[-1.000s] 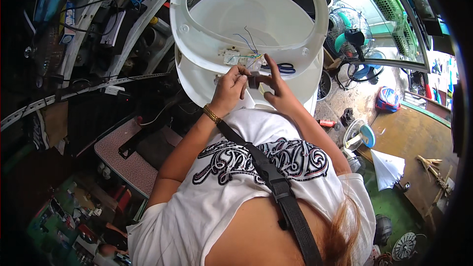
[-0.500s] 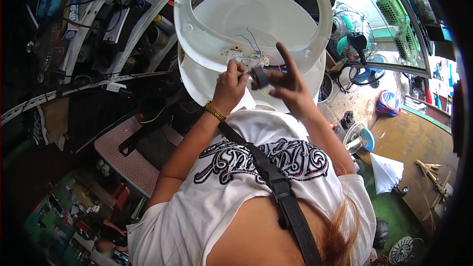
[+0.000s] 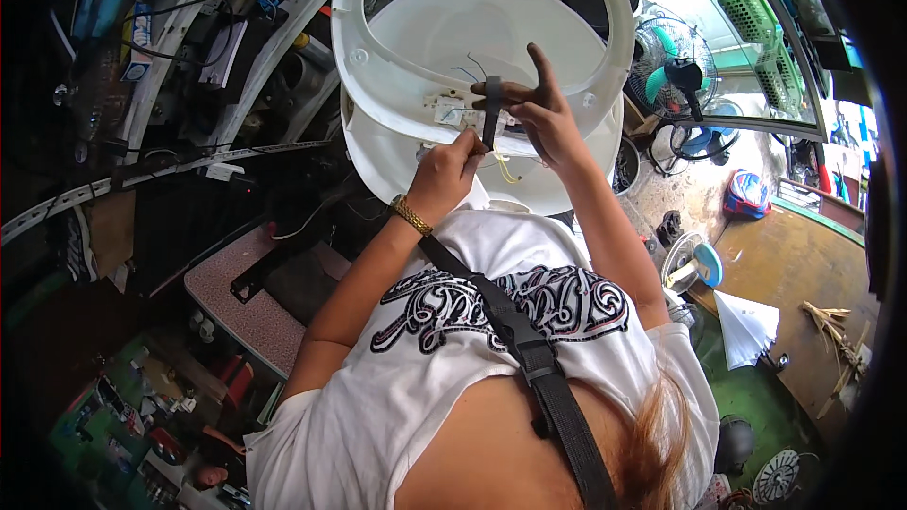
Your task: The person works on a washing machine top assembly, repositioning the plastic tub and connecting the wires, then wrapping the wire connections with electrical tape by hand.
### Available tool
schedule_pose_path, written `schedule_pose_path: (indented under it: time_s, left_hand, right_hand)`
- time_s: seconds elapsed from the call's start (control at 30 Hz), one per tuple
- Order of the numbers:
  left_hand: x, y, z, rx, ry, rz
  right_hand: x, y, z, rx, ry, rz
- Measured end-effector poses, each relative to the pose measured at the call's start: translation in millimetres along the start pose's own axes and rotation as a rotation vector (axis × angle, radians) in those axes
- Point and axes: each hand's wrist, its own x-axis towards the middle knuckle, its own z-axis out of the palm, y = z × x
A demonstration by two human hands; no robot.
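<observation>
My right hand (image 3: 546, 118) holds a roll of black electrical tape (image 3: 492, 99) looped over its fingers, the index finger pointing up. From the roll a dark strip runs down to my left hand (image 3: 446, 170). The left thumb and fingertips pinch together on a thin wire and the strip's end, mostly hidden by the fingers. Yellow wires (image 3: 507, 168) hang beside the fingertips. Behind the hands, a white block with wiring (image 3: 455, 113) sits on a white plastic housing (image 3: 351, 123) with a ring-shaped rim. Thin blue and dark wires (image 3: 472, 68) stick up above the block.
Cluttered metal shelving (image 3: 241, 66) lies to the left, above a pink speckled tabletop (image 3: 222, 276). At right stand a fan with green blades (image 3: 673, 71) and a wooden table (image 3: 770, 269) with a white umbrella-shaped thing (image 3: 746, 326). Another person (image 3: 210, 474) shows at lower left.
My right hand has moved up and slightly left with the tape roll, which now stands more edge-on with a strip pulled taut. My left hand has shifted slightly and stays pinched.
</observation>
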Motion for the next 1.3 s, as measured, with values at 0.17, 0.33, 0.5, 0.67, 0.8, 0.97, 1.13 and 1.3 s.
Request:
schedule_pose_path:
  time_s: [0.17,0.33,0.5,0.67,0.8,0.97,1.13,1.3]
  left_hand:
    - [-0.8,-0.3,-1.9,-0.254,0.154,-0.305]
    - [2.4,10.0,-7.4,-0.475,0.039,-0.439]
    - [1.7,9.5,-5.6,-0.387,-0.096,-0.334]
    - [6.0,2.2,-6.6,-0.087,0.029,-0.172]
    - [4.0,1.3,-6.9,-0.387,0.145,-0.326]
    - [0.5,-3.1,-5.2,-0.600,0.051,-0.457]
    - [1.2,3.1,-8.6,-0.426,-0.120,-0.299]
    - [7.8,9.1,-15.7,-0.037,-0.100,-0.174]
  right_hand:
    - [-60.7,-22.1,26.3,-0.130,-0.253,-0.046]
    - [-67.3,23.6,-5.0,-0.452,-0.219,0.042]
    - [1.2,30.1,-20.8,-0.261,0.046,0.046]
    - [-7.8,-27.7,29.2,0.084,-0.054,-0.033]
    - [-60.9,-22.7,30.7,-0.119,-0.329,-0.011]
    - [-69.9,15.9,7.6,-0.420,-0.256,0.095]
    - [-11.0,28.3,-19.5,-0.236,-0.028,-0.017]
    - [-13.2,-17.5,24.5,-0.042,-0.060,-0.039]
